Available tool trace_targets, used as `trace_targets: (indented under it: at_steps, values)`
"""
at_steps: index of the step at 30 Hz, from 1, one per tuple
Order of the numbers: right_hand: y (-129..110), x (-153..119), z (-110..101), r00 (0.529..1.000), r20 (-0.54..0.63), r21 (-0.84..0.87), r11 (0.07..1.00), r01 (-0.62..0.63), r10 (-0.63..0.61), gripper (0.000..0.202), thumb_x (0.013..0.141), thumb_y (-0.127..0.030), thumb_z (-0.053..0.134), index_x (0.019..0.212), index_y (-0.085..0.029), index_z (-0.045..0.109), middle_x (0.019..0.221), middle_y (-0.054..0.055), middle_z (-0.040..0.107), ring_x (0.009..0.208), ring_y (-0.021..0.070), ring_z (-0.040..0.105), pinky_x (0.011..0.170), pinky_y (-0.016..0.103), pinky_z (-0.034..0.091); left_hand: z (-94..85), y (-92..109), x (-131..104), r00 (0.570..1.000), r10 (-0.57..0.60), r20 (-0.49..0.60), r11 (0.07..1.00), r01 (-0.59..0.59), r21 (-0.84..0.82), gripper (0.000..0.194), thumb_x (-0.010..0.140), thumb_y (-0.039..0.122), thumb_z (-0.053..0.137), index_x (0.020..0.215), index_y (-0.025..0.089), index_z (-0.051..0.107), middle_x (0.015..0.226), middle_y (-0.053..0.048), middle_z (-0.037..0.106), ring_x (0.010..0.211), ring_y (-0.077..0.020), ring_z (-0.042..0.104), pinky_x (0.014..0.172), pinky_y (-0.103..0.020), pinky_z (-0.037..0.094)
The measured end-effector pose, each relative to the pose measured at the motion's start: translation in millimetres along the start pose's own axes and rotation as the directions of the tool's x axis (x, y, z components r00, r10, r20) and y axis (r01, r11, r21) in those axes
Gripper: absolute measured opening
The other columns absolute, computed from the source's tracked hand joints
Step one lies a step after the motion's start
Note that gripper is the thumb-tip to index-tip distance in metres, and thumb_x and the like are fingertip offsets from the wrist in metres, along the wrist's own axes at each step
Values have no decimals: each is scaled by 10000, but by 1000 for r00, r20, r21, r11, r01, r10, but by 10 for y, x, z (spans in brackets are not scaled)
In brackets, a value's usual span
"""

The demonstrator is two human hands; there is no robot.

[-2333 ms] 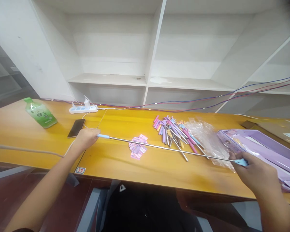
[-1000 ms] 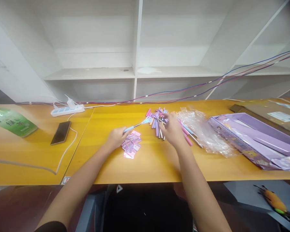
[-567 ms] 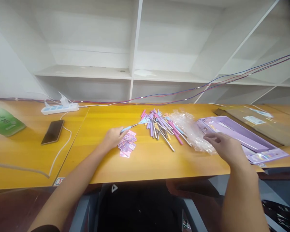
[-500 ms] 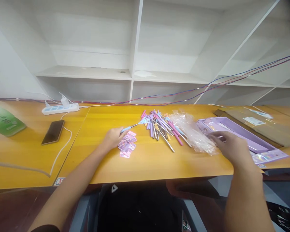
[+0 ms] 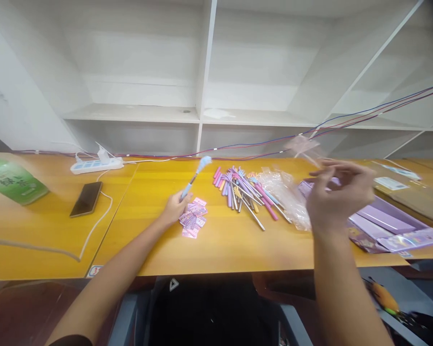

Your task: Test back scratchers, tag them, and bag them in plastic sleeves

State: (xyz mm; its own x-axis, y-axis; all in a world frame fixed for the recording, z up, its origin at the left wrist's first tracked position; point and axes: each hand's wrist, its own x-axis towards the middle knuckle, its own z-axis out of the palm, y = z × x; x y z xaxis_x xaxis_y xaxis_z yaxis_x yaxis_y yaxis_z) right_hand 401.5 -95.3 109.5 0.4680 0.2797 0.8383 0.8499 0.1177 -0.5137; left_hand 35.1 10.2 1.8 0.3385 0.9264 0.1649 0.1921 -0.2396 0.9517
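Observation:
My left hand is closed round the handle of a light-blue back scratcher, whose hand-shaped head points up and away. Just beside that hand lies a small pile of pink and purple printed cards. My right hand is raised over the right side of the table, fingers pinched on a small clear plastic bag, blurred by motion. Between the hands a heap of back scratchers in purple, pink, blue and yellow lies on the table, touching crumpled clear plastic.
A purple open box sits at the right, before a flat cardboard box. On the left are a phone, a white power strip, a cable and a green packet. White shelving stands behind.
My right hand has lifted from the purple box, moving up and left with a clear bag in its fingers. The back scratcher in my left hand has tilted more upright.

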Motion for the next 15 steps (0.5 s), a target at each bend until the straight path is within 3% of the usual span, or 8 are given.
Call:
trace_targets:
  at_steps: [2,3,6,7,9,11,13,15]
  values:
    - [-244,-256,257,977,55,104,974,200,-206,139,1023,-310,534,1107,-203,562,1175,138,700,949,218,746,733,366,625,71,26,-15,997,-48,53,935,64,-349,566,818,730,725,826,188,563,717,-25,660,634,-150,629,647,-296,508]
    - [-366,-404,398,938,131,152,942,299,-319,103,1021,-299,547,1074,-220,585,1152,127,713,1036,238,735,809,392,632,96,42,-20,996,-46,74,871,76,-485,586,769,713,792,875,169,601,851,-79,722,737,-180,695,726,-333,568]
    - [-692,-872,831,725,414,275,835,476,-550,124,1038,-217,516,1065,-240,634,1243,121,724,1149,246,702,927,395,596,113,86,-13,998,-4,56,703,43,-710,581,709,611,908,919,147,628,1233,-181,720,1092,-274,729,973,-457,600]
    - [-778,-1020,965,648,489,295,810,507,-584,158,1047,-197,492,1062,-236,644,1279,122,718,1118,241,706,893,376,588,102,93,-3,1000,-2,26,671,21,-741,568,698,578,930,888,152,605,1256,-175,713,1150,-284,714,1010,-470,591]
    - [-901,-1281,1194,502,591,341,760,553,-631,211,1060,-174,454,1036,-224,658,1278,127,719,1032,232,710,826,350,566,68,81,28,998,-39,-48,650,-11,-760,584,655,501,976,804,173,517,1103,-119,736,1117,-262,723,996,-438,596]
    - [-953,-1474,1349,407,624,413,723,554,-667,231,1064,-174,442,1017,-216,665,1198,126,735,962,228,706,794,347,549,39,32,66,984,-115,-136,679,-22,-734,645,599,405,1013,756,196,422,887,-38,703,962,-206,739,906,-362,604]
    - [-940,-1583,1413,397,612,496,723,481,-684,181,1058,-223,488,1074,-220,669,1180,119,733,959,231,704,808,356,550,28,-52,101,963,-186,-196,724,0,-690,675,570,351,1016,750,207,381,829,-7,678,864,-176,731,829,-321,595]
    - [-879,-1612,1397,459,594,546,750,374,-661,169,1047,-262,522,1144,-223,655,1189,113,723,978,227,704,832,356,555,35,-155,126,947,-231,-224,750,27,-661,675,561,336,1009,752,209,374,844,-9,685,841,-173,728,801,-317,589]
